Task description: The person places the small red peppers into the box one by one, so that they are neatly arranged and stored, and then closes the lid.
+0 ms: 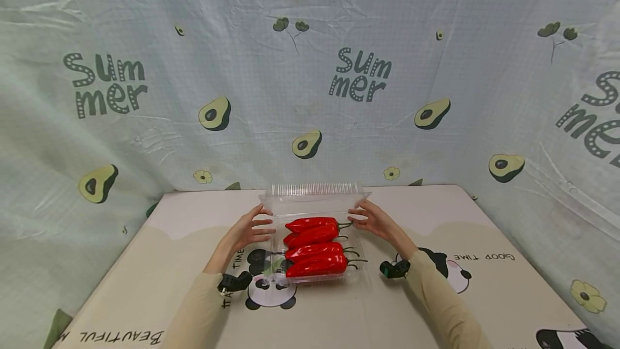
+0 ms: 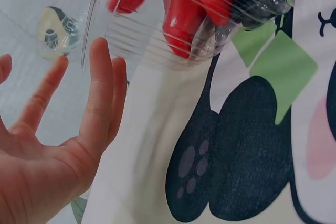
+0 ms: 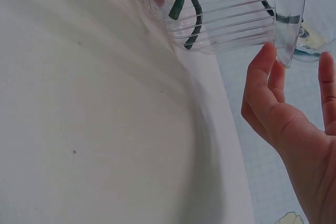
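Observation:
A clear plastic clamshell box point(image 1: 358, 263) sits on the table with its lid point(image 1: 312, 206) raised at the far side. Inside lie several red chili peppers point(image 1: 315, 265) in a stack of rows, their green stems pointing right. At the box's left side is my left hand point(image 1: 251, 229), fingers spread and mostly straight, the tips close to the ribbed wall point(image 2: 157, 24). My right hand point(image 1: 375, 221) is at the right side, its fingers point(image 3: 260, 72) loosely bent with tips at the rim and the thumb apart. Whether the left fingertips touch plastic, I cannot tell.
A pale tablecloth printed with pandas point(image 1: 271, 292) and lettering covers the table. Behind it hangs a light curtain point(image 1: 261, 69) with avocado prints, which also closes off both sides. A dark wrist device point(image 1: 234, 282) is strapped on each arm.

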{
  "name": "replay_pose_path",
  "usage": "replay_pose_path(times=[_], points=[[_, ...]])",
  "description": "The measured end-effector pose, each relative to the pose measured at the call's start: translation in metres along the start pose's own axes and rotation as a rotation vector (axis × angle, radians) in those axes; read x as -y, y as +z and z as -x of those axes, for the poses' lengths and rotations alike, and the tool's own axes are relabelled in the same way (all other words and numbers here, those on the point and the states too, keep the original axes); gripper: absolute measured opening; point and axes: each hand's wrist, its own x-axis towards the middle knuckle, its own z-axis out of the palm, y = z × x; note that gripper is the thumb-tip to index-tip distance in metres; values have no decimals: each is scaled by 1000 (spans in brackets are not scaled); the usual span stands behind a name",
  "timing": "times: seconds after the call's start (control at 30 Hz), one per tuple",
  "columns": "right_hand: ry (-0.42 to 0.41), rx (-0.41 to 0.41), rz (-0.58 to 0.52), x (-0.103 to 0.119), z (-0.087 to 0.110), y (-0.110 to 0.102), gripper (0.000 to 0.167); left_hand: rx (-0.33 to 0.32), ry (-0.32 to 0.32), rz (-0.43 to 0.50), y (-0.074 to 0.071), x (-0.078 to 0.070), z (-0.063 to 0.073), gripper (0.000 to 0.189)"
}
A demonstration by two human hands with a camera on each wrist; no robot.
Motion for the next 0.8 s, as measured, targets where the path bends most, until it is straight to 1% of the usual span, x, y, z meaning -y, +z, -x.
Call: replay_pose_path(times=[0.1, 0.27, 0.4, 0.53, 0.67, 0.73, 0.8], points=[[-5, 11, 7, 0, 0, 0, 22, -24, -10, -22, 2, 0, -3, 46], [-4, 17, -4, 0, 2, 0, 24, -34, -25, -65, 2, 0, -5, 40], [0, 9, 4, 0, 5, 3, 24, -12, -10, -82, 3, -1, -1, 42], [7, 7, 48, -1, 7, 3, 25, 24, 1, -95, 4, -3, 6, 48], [45, -26, 98, -3, 8, -1, 22, 53, -3, -113, 6, -6, 13, 52], [66, -38, 138, -4, 9, -3, 27, 69, -4, -115, 6, -8, 17, 53], [84, -36, 180, -5, 11, -4, 38, 86, -6, -110, 6, -9, 21, 53]])
